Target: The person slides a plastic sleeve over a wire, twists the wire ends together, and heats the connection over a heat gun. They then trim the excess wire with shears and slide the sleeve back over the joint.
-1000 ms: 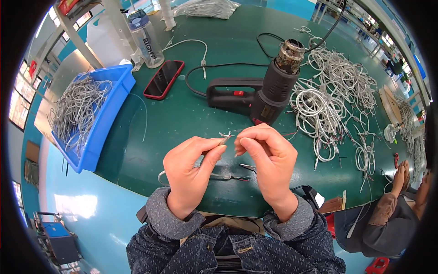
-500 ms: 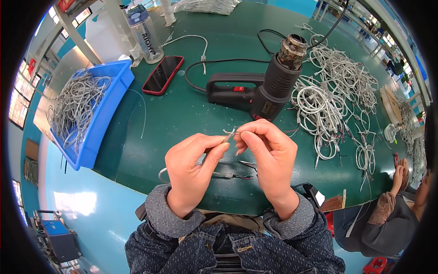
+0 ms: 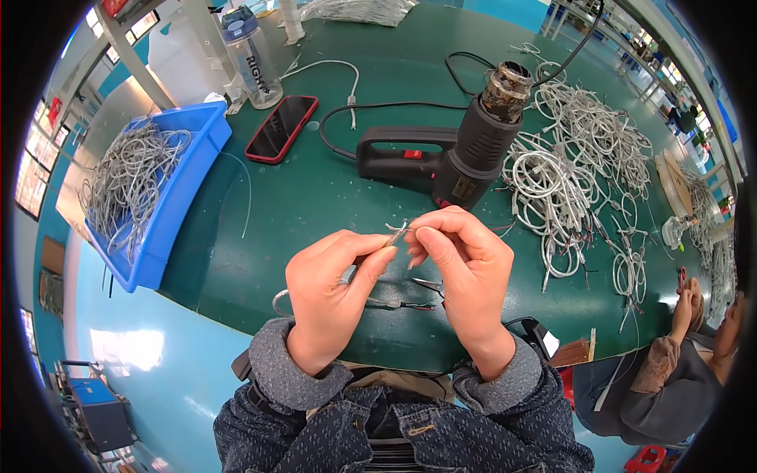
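A thin grey cable (image 3: 397, 235) with frayed, bare strands at its end is pinched between the thumb and forefinger of my left hand (image 3: 327, 284). The thumb and fingers of my right hand (image 3: 467, 264) close on the fine strands at that end. Under my hands, on the green table, lies a clear-sleeved cable end (image 3: 390, 303) with thin dark and red wires. Beside my right hand the metal tips of a cutting tool (image 3: 428, 284) show; the hand hides its handles.
A heat gun (image 3: 473, 150) stands nozzle up ahead, with coiled cables (image 3: 552, 189) heaped to its right. On the left are a blue bin (image 3: 185, 197) of cables, a red-cased phone (image 3: 281, 130) and a bottle (image 3: 254, 67). A co-worker (image 3: 670, 378) sits at right.
Both hands keep nearly the same place and grip on the cable end. The view has shifted very slightly.
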A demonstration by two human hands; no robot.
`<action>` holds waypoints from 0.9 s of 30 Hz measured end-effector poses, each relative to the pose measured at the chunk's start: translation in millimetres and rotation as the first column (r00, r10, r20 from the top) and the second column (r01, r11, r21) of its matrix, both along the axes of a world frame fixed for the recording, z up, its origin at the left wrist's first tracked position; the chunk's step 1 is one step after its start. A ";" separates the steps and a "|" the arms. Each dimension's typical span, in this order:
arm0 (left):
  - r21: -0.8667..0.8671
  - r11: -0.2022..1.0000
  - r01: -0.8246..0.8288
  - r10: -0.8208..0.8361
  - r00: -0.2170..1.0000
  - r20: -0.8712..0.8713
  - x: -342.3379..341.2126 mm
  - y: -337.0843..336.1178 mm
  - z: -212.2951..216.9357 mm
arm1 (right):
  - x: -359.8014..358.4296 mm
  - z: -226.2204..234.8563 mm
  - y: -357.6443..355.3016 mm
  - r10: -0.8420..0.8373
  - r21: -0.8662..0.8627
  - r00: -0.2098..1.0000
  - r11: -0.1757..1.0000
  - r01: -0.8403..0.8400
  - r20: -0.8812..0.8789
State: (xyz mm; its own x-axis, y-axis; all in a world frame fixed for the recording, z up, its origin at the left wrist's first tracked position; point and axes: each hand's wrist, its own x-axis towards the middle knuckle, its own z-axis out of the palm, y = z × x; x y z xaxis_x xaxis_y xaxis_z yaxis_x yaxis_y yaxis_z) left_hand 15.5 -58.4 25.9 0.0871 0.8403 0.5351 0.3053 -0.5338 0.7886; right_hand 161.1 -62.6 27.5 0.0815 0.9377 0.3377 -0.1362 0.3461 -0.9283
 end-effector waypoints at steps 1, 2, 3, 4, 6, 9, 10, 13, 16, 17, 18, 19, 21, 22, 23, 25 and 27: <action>0.000 1.000 0.001 -0.001 1.000 0.001 0.0 -0.1 0.1 | 0.2 0.0 -0.1 -0.001 0.001 1.000 1.000 0.001 0.007; 0.002 1.000 0.001 -0.001 1.000 -0.004 0.1 -0.2 0.3 | 0.4 0.2 -0.3 -0.002 0.003 1.000 1.000 0.002 0.014; 0.004 1.000 0.002 -0.002 1.000 -0.008 0.1 -0.5 0.6 | 0.6 0.4 -0.4 -0.003 0.003 1.000 1.000 0.003 0.014; 0.005 1.000 0.003 -0.003 1.000 -0.013 0.1 -0.5 0.6 | 0.7 0.3 -0.3 0.000 -0.001 1.000 1.000 0.000 0.022; 0.010 1.000 0.003 -0.003 1.000 -0.017 0.1 -0.8 0.4 | 0.8 0.1 -0.5 0.007 -0.008 0.999 1.000 -0.007 0.037; 0.019 1.000 0.002 -0.001 1.000 -0.025 0.3 -1.3 0.4 | 0.6 -1.6 -0.4 0.007 -0.007 0.999 1.000 -0.007 0.033; 0.022 1.000 0.001 -0.001 1.000 -0.031 0.5 -1.2 0.7 | 0.7 -1.7 -0.2 0.008 -0.005 0.999 1.000 -0.008 0.031; 0.025 1.000 -0.001 0.002 0.999 -0.042 0.5 -1.3 0.3 | 0.3 -1.8 0.2 0.006 -0.007 1.000 1.000 -0.006 0.022; 0.023 1.000 0.010 -0.009 0.998 -0.060 0.1 -1.0 1.6 | 0.7 -1.8 1.1 -0.004 0.015 0.999 1.000 0.003 0.036; 0.024 1.000 0.010 -0.008 0.998 -0.059 -0.1 -1.1 2.0 | 0.9 -2.5 1.6 -0.014 0.033 0.998 0.999 0.013 0.053; 0.021 1.000 0.010 -0.009 0.998 -0.062 -0.3 -1.3 2.8 | 0.9 -2.7 1.8 -0.025 0.051 0.997 0.998 0.021 0.070; 0.015 1.000 0.013 -0.012 0.998 -0.063 0.3 -0.9 2.4 | 1.2 -3.4 2.1 -0.027 0.050 0.997 0.998 0.024 0.072; 0.009 1.000 0.019 -0.018 0.998 -0.063 1.1 -0.2 2.0 | 1.0 -4.3 2.4 -0.065 0.095 0.984 0.994 0.049 0.163; 0.003 1.000 0.017 -0.017 0.997 -0.070 1.0 -0.2 2.0 | 1.4 -4.4 2.8 -0.085 0.120 0.974 0.991 0.061 0.208; -0.003 1.000 0.016 -0.016 0.997 -0.077 0.8 0.0 2.0 | 2.2 -4.3 3.6 -0.088 0.120 0.974 0.991 0.064 0.210; -0.008 1.000 0.014 -0.015 0.996 -0.084 -1.6 -1.2 1.9 | 2.5 -4.0 4.2 -0.119 0.200 0.949 0.978 0.061 0.291; -0.030 0.999 0.021 -0.024 0.995 -0.097 -4.8 -1.4 1.6 | 2.8 -4.4 4.1 -0.138 0.241 0.934 0.969 0.058 0.330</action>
State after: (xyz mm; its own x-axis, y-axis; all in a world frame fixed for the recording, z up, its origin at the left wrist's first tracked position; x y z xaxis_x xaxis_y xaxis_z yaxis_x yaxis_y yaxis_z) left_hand 10.8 -59.8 27.5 0.1564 0.8526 0.4986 0.3699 -0.5186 0.7708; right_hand 163.9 -58.5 23.2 0.0116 0.8277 0.5610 0.2205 0.5451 -0.8089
